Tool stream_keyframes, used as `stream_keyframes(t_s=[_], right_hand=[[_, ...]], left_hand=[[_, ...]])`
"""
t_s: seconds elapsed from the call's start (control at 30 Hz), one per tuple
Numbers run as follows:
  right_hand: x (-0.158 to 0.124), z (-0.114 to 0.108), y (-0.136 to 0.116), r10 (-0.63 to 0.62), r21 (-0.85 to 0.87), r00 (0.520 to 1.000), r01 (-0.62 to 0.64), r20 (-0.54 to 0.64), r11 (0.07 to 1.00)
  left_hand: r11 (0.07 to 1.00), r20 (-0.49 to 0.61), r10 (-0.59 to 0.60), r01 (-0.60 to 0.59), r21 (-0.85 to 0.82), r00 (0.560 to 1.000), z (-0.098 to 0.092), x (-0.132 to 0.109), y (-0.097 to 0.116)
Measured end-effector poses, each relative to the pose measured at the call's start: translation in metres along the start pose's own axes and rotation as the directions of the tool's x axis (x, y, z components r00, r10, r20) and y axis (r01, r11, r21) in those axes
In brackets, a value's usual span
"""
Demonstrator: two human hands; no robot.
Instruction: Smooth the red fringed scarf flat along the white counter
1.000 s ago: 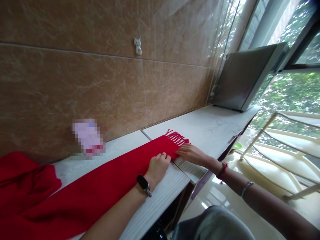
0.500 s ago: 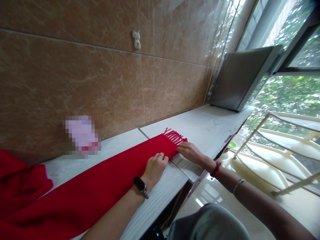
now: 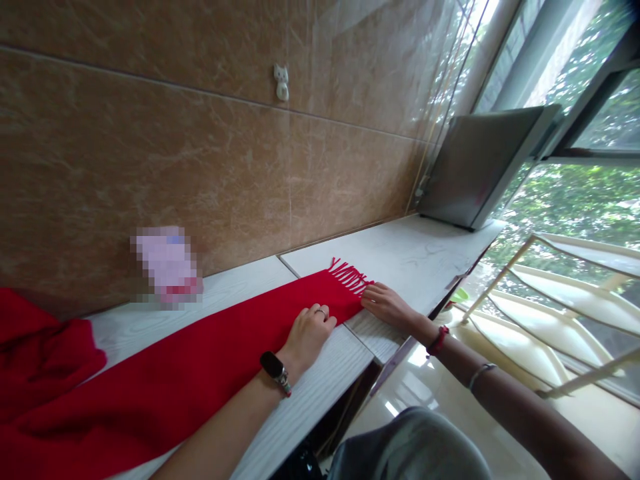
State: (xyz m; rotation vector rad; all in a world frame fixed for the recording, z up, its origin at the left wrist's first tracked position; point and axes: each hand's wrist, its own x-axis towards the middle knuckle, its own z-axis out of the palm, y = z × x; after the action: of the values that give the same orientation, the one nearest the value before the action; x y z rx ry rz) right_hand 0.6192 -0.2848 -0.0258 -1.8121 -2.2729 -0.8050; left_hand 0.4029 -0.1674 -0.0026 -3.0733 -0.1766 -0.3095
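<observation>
A long red scarf [image 3: 200, 360] lies spread along the white countertop [image 3: 400, 247], its fringe pointing to the right and its far left part bunched up. My left hand [image 3: 310, 333], with a ring and a dark wristband, is closed on the scarf's near edge, fingers curled. At the fringed end my right hand [image 3: 387, 303] has its fingers together on the near corner of the scarf. Its fingertips press or pinch the cloth there; the thumb is mostly hidden.
Behind the counter rises a brown tiled wall [image 3: 200, 167] with a small white cat-shaped hook [image 3: 281, 83]. A blurred pink item [image 3: 167, 263] stands against it. A grey appliance [image 3: 480, 167] is at the far end, with a cream shelf rack [image 3: 540, 327] at right.
My right hand has shifted slightly to the right at the fringed corner. My left hand stays at nearly the same place on the scarf. The camera view has moved a little.
</observation>
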Motion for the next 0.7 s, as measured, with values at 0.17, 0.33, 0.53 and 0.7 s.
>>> stream_keyframes(t_s=[0.17,0.33,0.53,0.7], right_hand=[[-0.001,-0.003,0.0,-0.017,0.037,0.998,0.015,0.054,0.999],[-0.003,-0.009,0.006,-0.032,0.137,0.989,0.013,0.142,0.991],[0.017,-0.022,0.002,0.062,0.263,0.981,-0.11,0.184,0.959],[0.043,0.005,-0.024,0.157,0.325,0.978,-0.194,0.139,0.926]], left_hand=[[0.978,0.05,0.004,0.006,-0.208,0.999,0.003,-0.003,-0.003],[0.921,0.246,0.004,0.093,-0.379,0.969,0.002,-0.003,-0.009],[0.89,0.283,-0.03,0.154,-0.43,0.959,0.004,0.002,-0.013],[0.934,0.139,-0.141,0.178,-0.31,0.98,0.012,-0.002,-0.006]])
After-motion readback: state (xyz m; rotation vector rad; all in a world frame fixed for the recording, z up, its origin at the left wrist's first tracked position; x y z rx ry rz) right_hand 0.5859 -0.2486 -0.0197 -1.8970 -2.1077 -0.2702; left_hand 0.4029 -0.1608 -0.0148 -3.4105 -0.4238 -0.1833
